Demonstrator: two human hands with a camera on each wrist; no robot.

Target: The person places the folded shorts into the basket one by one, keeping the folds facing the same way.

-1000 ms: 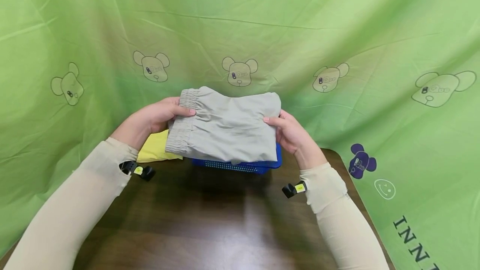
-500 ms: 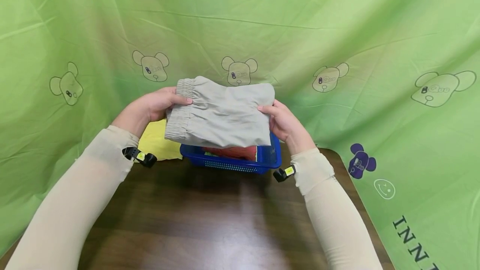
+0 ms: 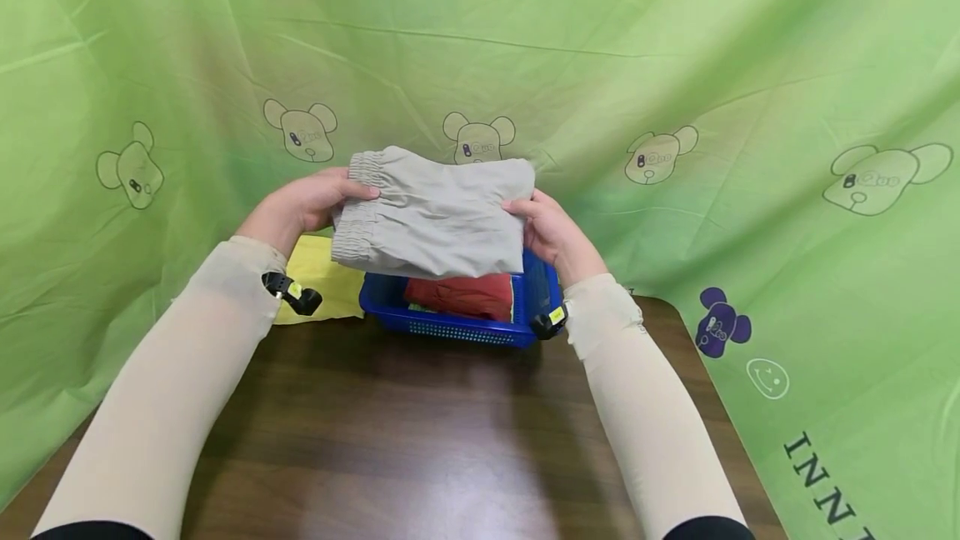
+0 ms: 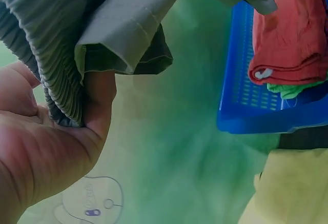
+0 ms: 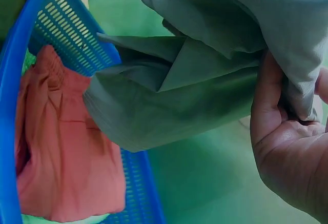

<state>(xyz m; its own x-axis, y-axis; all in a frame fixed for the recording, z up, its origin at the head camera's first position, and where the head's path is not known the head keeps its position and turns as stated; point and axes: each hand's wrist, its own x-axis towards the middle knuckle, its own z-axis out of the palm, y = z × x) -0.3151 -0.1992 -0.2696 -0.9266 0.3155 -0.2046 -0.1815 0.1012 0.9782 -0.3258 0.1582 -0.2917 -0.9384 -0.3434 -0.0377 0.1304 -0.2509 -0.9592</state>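
Observation:
Folded light grey shorts (image 3: pixel 442 219) with a gathered elastic waistband are held up in the air between both hands. My left hand (image 3: pixel 311 198) pinches the waistband end, thumb on the near face and fingers behind. At the other end, my right hand (image 3: pixel 551 227) pinches the cloth the same way. Below and behind the shorts stands a blue plastic basket (image 3: pixel 450 330) with perforated walls. Folded red shorts (image 5: pixel 72 147) lie inside it, over a green cloth (image 4: pixel 292 89). The left wrist view shows loose grey folds hanging beyond the fingers.
A yellow cloth (image 3: pixel 318 282) lies to the left of the basket on the dark wooden table (image 3: pixel 420 432). A green curtain (image 3: pixel 480 40) with bear prints hangs behind and along the sides.
Both hands have carried the grey shorts upward, away from me and slightly left. More of the basket and the red shorts inside now shows beneath them.

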